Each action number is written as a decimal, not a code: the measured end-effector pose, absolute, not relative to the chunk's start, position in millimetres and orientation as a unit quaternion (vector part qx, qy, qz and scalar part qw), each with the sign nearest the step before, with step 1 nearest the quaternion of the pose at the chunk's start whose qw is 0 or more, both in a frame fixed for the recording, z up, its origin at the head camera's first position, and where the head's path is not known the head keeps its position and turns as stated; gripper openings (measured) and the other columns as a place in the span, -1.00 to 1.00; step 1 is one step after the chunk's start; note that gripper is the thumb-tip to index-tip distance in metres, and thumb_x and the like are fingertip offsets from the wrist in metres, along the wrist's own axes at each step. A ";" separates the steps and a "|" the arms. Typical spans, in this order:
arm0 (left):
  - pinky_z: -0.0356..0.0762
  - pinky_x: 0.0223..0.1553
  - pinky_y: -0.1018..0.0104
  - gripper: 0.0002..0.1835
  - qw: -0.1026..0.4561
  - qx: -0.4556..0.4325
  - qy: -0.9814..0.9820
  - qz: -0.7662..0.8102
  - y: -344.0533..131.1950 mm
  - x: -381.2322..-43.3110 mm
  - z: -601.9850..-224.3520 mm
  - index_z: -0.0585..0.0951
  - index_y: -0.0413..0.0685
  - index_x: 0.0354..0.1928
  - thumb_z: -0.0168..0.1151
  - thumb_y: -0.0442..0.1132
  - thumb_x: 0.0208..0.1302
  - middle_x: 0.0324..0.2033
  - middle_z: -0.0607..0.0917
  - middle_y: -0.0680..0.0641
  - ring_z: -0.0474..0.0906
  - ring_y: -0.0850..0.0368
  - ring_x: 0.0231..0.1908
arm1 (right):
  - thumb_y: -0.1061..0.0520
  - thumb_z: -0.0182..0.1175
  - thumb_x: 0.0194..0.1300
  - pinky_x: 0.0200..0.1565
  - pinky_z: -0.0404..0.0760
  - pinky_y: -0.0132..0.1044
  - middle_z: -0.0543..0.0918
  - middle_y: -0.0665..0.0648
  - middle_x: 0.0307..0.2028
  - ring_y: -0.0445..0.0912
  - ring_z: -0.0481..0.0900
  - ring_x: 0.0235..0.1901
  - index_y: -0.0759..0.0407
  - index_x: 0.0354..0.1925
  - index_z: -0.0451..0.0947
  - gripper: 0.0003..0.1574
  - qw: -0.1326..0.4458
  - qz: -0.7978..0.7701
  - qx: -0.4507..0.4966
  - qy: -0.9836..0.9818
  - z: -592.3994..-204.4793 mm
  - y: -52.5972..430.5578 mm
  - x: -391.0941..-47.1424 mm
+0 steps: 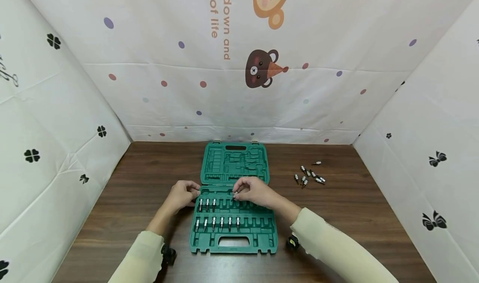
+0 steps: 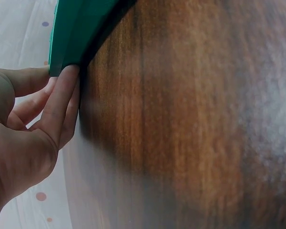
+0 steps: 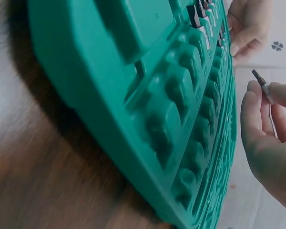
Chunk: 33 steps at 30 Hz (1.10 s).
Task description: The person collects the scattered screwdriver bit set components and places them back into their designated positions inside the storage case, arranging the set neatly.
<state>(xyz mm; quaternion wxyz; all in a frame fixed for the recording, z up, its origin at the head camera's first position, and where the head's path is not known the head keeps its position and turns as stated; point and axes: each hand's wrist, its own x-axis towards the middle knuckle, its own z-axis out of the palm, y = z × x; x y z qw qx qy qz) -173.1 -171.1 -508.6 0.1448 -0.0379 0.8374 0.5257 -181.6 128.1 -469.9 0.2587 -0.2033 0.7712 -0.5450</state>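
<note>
A green socket case [image 1: 258,243] lies open on the table, its lid folded back. Thumb and fingers of my left hand [image 1: 179,196] pinch its left edge near the hinge; the left wrist view shows the green edge [image 2: 69,57] between them. Over the upper row of slots, my right hand [image 1: 252,190] pinches a small bit socket [image 3: 260,78], dark bit end pointing out past the fingertips. Three bit sockets [image 1: 207,205] stand in the left part of the upper row. Several more bit sockets [image 1: 222,222] fill the left part of the lower row.
A loose group of bit sockets [image 1: 308,175] lies on the brown wooden table [image 1: 322,216] to the right of the case. The case lid [image 1: 217,160] rests flat toward the back. Printed white cloth [image 1: 179,104] hangs behind the table and along both sides.
</note>
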 end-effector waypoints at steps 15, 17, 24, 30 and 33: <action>0.81 -0.28 0.12 -0.81 0.141 -0.040 0.835 0.531 -170.8 -172.8 -510.0 0.69 -0.31 0.01 0.22 -0.40 0.46 -0.20 0.68 -0.22 0.70 0.02 -0.25 | 0.17 0.34 0.42 -0.18 0.70 -0.29 0.73 -0.03 -0.20 -0.16 0.70 -0.19 0.09 -0.10 0.69 -0.89 0.240 -0.451 -0.241 0.826 -472.2 101.2 -187.4; 0.81 -0.28 0.12 -0.81 0.142 -0.037 0.835 0.530 -170.7 -172.9 -509.7 0.68 -0.32 0.02 0.22 -0.41 0.46 -0.19 0.68 -0.23 0.70 0.01 -0.25 | 0.17 0.35 0.41 -0.17 0.70 -0.33 0.73 -0.05 -0.21 -0.20 0.69 -0.19 0.08 -0.11 0.70 -0.90 0.239 -0.435 -0.245 0.833 -472.3 97.3 -187.6; 0.81 -0.27 0.11 -0.80 0.145 -0.042 0.833 0.533 -170.4 -173.2 -508.3 0.68 -0.32 0.03 0.22 -0.41 0.46 -0.18 0.69 -0.23 0.71 0.01 -0.25 | 0.16 0.37 0.39 -0.17 0.68 -0.41 0.73 -0.10 -0.24 -0.29 0.67 -0.22 0.03 -0.16 0.70 -0.94 0.226 -0.379 -0.273 0.855 -472.2 85.9 -186.9; 0.81 -0.28 0.12 -0.80 0.145 -0.045 0.834 0.531 -170.4 -173.9 -509.0 0.68 -0.31 0.03 0.21 -0.41 0.46 -0.19 0.69 -0.22 0.70 0.04 -0.27 | 0.18 0.38 0.38 -0.19 0.67 -0.47 0.73 -0.11 -0.25 -0.35 0.65 -0.27 0.06 -0.17 0.71 -0.94 0.218 -0.346 -0.303 0.861 -474.3 82.2 -188.5; 0.81 -0.28 0.12 -0.80 0.144 -0.044 0.834 0.530 -170.5 -174.0 -509.8 0.68 -0.32 0.02 0.22 -0.41 0.46 -0.19 0.69 -0.23 0.71 0.03 -0.26 | 0.17 0.39 0.37 -0.21 0.66 -0.49 0.73 -0.11 -0.26 -0.37 0.64 -0.28 0.05 -0.18 0.72 -0.94 0.213 -0.334 -0.311 0.864 -475.9 80.5 -190.2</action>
